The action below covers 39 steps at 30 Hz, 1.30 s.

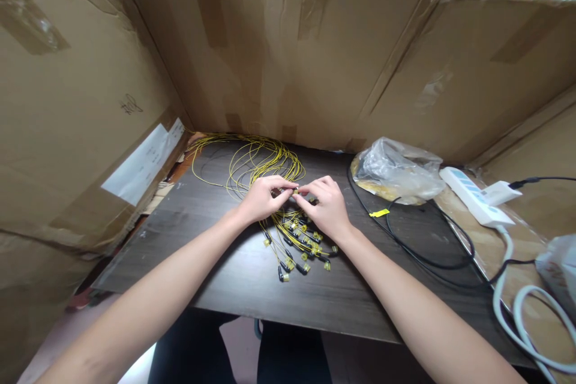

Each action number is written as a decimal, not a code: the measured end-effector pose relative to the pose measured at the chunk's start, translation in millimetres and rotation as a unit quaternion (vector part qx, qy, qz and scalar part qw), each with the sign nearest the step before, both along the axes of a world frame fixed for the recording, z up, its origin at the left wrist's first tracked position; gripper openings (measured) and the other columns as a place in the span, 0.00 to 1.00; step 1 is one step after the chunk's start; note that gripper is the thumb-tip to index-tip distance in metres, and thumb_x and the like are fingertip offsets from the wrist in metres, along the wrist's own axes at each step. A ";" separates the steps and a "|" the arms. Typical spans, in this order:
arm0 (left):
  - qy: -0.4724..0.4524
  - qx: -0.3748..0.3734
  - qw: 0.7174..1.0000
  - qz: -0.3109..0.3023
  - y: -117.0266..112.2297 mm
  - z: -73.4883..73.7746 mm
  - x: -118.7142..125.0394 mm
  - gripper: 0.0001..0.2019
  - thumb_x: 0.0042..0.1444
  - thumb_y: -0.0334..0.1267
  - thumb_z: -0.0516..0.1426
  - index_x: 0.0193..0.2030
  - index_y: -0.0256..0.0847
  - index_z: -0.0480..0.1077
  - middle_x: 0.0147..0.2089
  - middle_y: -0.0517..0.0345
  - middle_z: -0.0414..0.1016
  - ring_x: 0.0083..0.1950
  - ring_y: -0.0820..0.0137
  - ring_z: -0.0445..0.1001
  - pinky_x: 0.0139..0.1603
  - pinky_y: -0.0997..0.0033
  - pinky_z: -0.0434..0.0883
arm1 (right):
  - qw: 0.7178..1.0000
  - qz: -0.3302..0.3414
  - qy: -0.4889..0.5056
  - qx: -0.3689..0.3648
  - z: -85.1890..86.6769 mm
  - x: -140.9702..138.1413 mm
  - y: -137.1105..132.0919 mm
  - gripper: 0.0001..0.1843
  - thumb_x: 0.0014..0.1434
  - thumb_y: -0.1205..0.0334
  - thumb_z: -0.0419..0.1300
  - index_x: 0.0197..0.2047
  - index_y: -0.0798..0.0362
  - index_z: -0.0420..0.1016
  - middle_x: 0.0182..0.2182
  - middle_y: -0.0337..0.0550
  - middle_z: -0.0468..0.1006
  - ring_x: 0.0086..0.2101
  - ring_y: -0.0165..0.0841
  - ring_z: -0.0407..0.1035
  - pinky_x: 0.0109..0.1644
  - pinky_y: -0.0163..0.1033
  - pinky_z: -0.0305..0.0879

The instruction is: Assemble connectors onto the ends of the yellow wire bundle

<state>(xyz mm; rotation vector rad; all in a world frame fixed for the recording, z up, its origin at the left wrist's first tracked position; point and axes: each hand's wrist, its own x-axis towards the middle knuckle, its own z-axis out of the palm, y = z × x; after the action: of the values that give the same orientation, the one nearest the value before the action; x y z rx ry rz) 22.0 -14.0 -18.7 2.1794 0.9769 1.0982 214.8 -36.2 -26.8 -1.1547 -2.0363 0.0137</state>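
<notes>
My left hand (265,197) pinches the black end of a thin yellow cable above the middle of the table. Thumb and fingertips of my right hand (324,204) close on a small yellowish clear cap (296,191) at that same end. The hands almost touch there, and the fingers hide part of the piece. Below them lies a bunch of black cable connectors (301,268), several with yellowish caps. Behind my left hand, the yellow cables (270,159) spread in loose loops over the table.
Cardboard walls (279,60) enclose the dark wooden table (216,264) at the back and sides. At the right lie a clear plastic bag (398,168), a black cable (418,261) with a yellow tag (379,213), and a white power strip (472,195) with its coiled cord.
</notes>
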 end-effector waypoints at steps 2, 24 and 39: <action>0.018 0.027 0.999 -0.014 2.4 -0.9 -2.6 0.10 0.62 0.34 0.57 0.45 0.38 0.81 0.43 0.50 0.83 0.42 0.66 0.80 0.43 0.68 0.77 | 1.000 -0.003 -0.009 0.001 -0.4 0.9 0.5 0.05 0.61 0.59 0.66 0.36 0.50 0.80 0.32 0.42 0.82 0.38 0.40 0.67 0.44 0.45 0.62; 0.098 0.000 0.994 0.051 -2.5 -0.9 -3.3 0.23 0.66 0.36 0.51 0.66 0.36 0.66 0.46 0.51 0.83 0.43 0.65 0.82 0.47 0.68 0.76 | 0.998 0.050 0.009 -0.037 2.3 -0.4 -1.7 0.10 0.61 0.63 0.64 0.46 0.49 0.83 0.33 0.43 0.83 0.38 0.40 0.69 0.45 0.46 0.66; 0.080 0.015 0.996 0.019 -1.9 -3.1 -1.2 0.20 0.63 0.34 0.55 0.61 0.39 0.71 0.49 0.51 0.82 0.48 0.64 0.82 0.53 0.63 0.76 | 0.998 0.057 0.026 -0.026 5.0 1.2 0.6 0.16 0.60 0.67 0.57 0.50 0.53 0.78 0.41 0.48 0.80 0.42 0.42 0.69 0.48 0.47 0.66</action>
<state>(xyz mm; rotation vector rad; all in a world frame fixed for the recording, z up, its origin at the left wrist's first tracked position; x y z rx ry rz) 20.8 -15.9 -21.7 2.3113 1.0823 0.9731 216.1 -35.5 -21.9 -1.0584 -2.0633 0.1530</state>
